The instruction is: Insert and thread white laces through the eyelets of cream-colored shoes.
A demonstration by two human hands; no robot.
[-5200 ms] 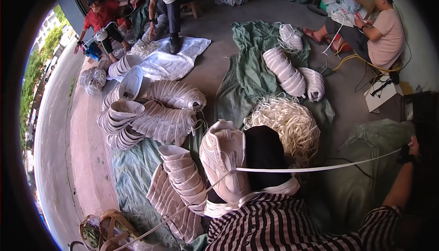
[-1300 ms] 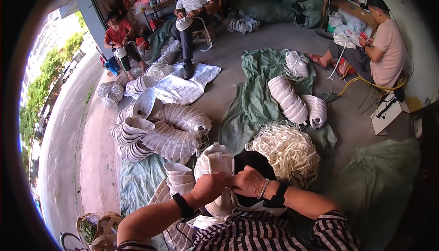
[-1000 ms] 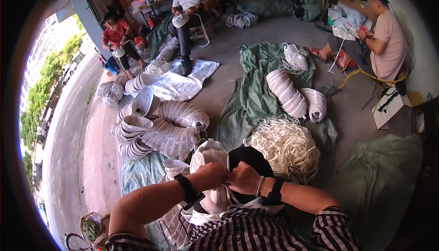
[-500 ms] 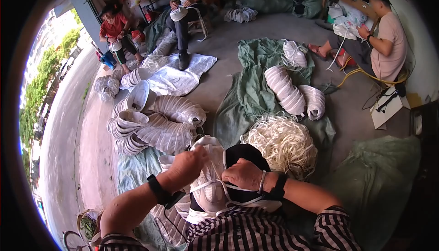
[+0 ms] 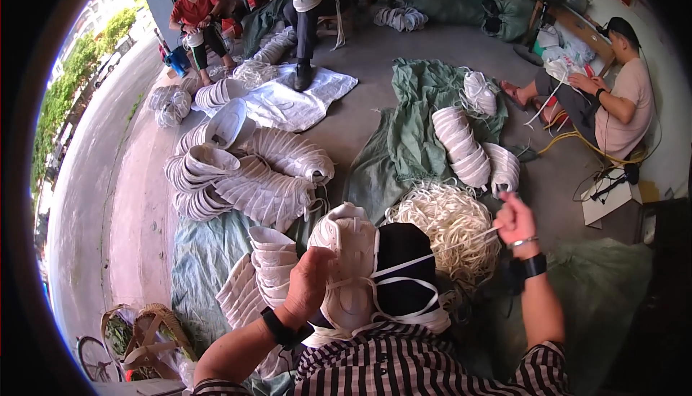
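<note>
A white shoe upper (image 5: 349, 241) rests on my lap, its toe toward me, with a white shoelace (image 5: 411, 261) threaded across it. My left hand (image 5: 308, 279) is closed on the upper's left side; its fingertips are partly hidden. Out to the right, my right hand (image 5: 515, 221) is raised and pinches the shoelace, which runs taut from the upper. Another length of lace loops loosely over the black cloth (image 5: 409, 241) on my lap.
Beyond my right arm lies a heap of white laces (image 5: 461, 234). Stacked shoe uppers (image 5: 270, 187) cover the left; more bundles (image 5: 461, 147) lie on green sheeting (image 5: 411, 118). A seated person (image 5: 623, 100) works at far right, two others at the back left.
My right hand has moved from the upper out to the right and away, drawing the lace with it. My left hand has come down along the upper's left side.
</note>
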